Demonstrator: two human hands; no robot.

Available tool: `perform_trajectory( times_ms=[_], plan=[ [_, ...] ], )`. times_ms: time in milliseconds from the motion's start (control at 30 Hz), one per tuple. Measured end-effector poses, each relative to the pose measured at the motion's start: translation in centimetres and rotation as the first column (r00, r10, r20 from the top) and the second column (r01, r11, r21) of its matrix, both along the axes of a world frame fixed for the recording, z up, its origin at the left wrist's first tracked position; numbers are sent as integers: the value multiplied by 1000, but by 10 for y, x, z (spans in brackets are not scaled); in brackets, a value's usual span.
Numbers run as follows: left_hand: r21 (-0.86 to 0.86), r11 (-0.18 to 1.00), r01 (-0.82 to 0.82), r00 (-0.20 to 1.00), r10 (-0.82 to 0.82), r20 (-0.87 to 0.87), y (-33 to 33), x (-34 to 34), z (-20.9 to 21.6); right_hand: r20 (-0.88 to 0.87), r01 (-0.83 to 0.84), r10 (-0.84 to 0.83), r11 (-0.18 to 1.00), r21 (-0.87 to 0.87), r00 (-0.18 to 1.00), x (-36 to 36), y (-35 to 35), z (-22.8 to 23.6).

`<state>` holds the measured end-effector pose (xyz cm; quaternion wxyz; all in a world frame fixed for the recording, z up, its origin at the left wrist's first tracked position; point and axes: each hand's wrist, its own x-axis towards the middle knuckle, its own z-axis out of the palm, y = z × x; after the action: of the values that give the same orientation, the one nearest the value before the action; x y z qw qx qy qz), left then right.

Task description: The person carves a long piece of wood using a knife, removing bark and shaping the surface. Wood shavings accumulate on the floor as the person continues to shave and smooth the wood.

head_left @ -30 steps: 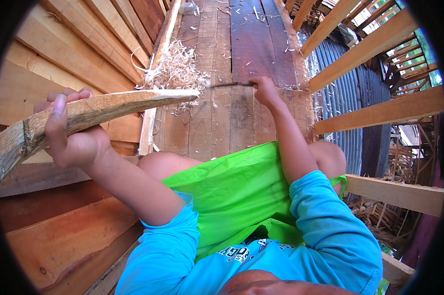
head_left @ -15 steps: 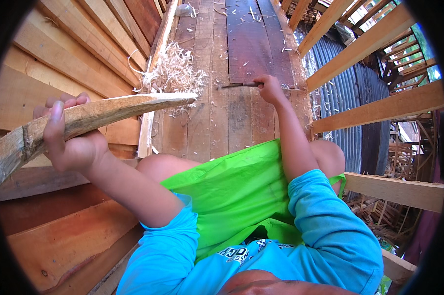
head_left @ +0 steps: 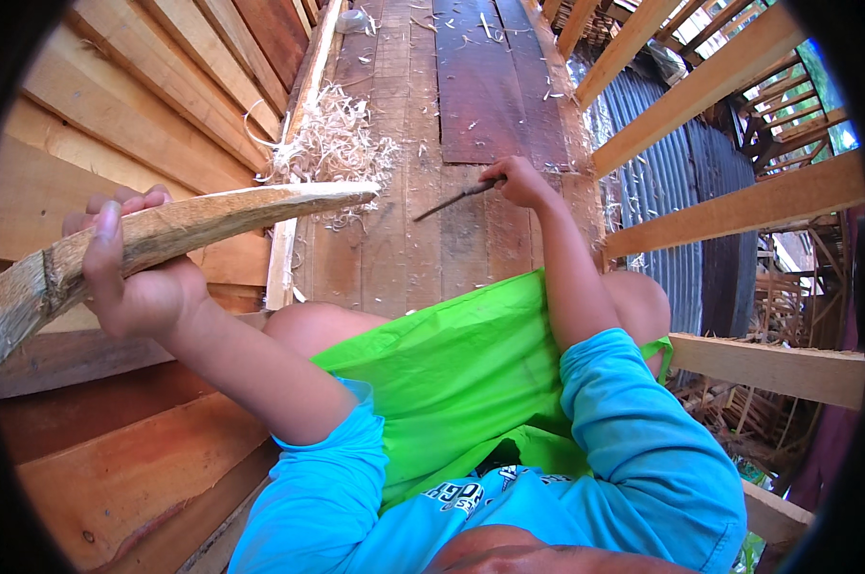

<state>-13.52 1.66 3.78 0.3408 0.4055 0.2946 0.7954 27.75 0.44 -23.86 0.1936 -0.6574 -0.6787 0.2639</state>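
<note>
My left hand (head_left: 141, 273) is closed around a long, curved piece of wood (head_left: 212, 218), raised at the left. The wood narrows to a pale, shaved tip toward the middle, and its thick, rough end reaches the left rim. In my right hand (head_left: 521, 182) is the dark handle of a thin knife (head_left: 456, 201). Its blade slants down and left above the floorboards, apart from the wood. A bright green apron (head_left: 452, 373) lies across my lap.
Curly wood shavings (head_left: 332, 139) are heaped beyond the wood's tip, with smaller bits over the plank floor (head_left: 423, 249). Board walling (head_left: 117, 124) rises on the left. Wooden rails (head_left: 739, 206) run along the right, with corrugated metal sheets (head_left: 657, 172) past them. A small clear container (head_left: 352, 21) stands far off.
The knife's blade has swung from nearly level to slanting down and toward me, as my right hand turned and shifted slightly. The curved wood in my left hand has hardly moved.
</note>
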Motion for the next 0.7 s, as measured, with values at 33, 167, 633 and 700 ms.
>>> perform_trajectory(
  times_ms=[33,167,633,700],
  plan=[
    [3,1000,8,1000,-8,-2,1,2,0,11,118,-119,992,53,993,1,0,-3],
    [8,999,51,999,-51,-10,1,-13,-4,-41,291,-290,957,16,956,-9,-2,15],
    [-16,996,91,996,-91,1,4,-10,-7,-27,-47,41,947,-319,999,-12,-31,32],
    [-32,997,69,998,-69,11,3,-5,-6,-139,-195,150,893,-406,979,-25,-37,32]
  ],
)
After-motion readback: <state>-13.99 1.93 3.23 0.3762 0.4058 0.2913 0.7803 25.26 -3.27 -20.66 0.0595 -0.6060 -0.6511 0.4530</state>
